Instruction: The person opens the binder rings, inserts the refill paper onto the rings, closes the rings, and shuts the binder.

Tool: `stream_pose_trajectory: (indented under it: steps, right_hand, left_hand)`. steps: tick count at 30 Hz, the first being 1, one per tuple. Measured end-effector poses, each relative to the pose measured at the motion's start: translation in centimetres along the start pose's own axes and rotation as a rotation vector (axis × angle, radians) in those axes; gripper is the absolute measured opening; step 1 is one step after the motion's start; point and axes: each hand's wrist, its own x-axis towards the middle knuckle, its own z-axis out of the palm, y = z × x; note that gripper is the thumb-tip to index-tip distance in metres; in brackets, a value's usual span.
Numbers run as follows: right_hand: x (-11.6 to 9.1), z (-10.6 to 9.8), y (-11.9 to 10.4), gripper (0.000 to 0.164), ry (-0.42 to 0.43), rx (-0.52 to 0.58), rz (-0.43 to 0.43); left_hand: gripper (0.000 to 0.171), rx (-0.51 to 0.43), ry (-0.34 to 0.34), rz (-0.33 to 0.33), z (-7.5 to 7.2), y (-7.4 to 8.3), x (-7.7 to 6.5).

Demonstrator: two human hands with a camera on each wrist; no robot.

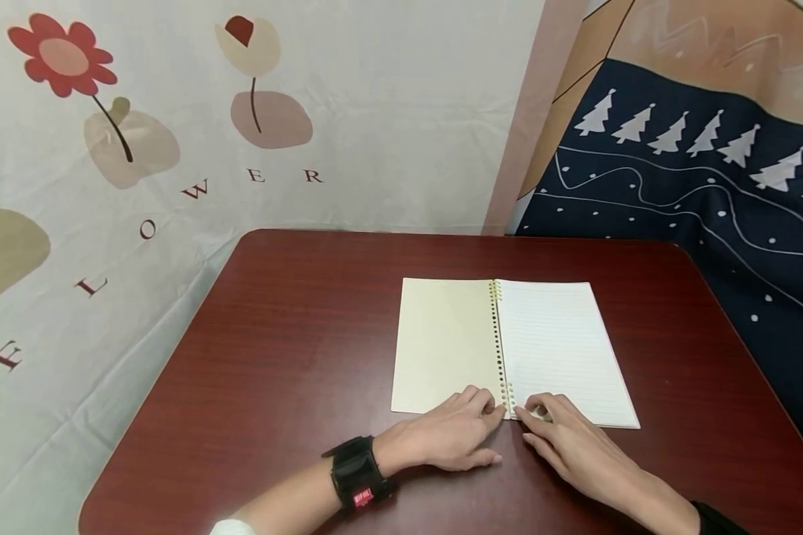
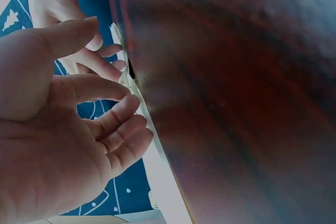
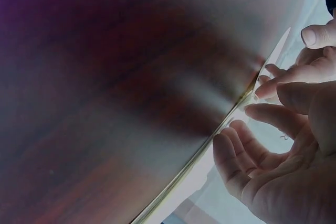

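Note:
A spiral notebook [image 1: 555, 349] lies open on the table, its bare cream page [image 1: 444, 342] at left and a white lined page at right. Between the two pages runs the ring binding [image 1: 498, 342]. At its near end my left hand [image 1: 451, 438] touches the binding with the index fingertip, other fingertips resting on the cream page's lower edge. Opposite it, my right hand [image 1: 569, 442] points its index finger at the rings, with the other fingers bent over the lined page's lower corner. Both wrist views show loosely bent fingers [image 2: 126, 145] at the notebook's edge [image 3: 184, 174].
The dark red wooden table [image 1: 274, 357] extends around the notebook. Behind it hangs a pale cloth [image 1: 401, 148] printed with flowers and letters, and at right a navy cloth [image 1: 676, 186] with white trees. A black band [image 1: 358, 472] circles the left wrist.

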Motion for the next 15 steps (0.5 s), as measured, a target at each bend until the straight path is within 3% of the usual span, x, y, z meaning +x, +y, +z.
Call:
stream_pose_trajectory:
  steps: [15]
  right_hand:
    - [0.28,0.34,0.59,0.041,0.011,-0.054,-0.111]
  left_hand:
    - [0.067,0.067,0.023,0.022,0.18,-0.11,0.16]
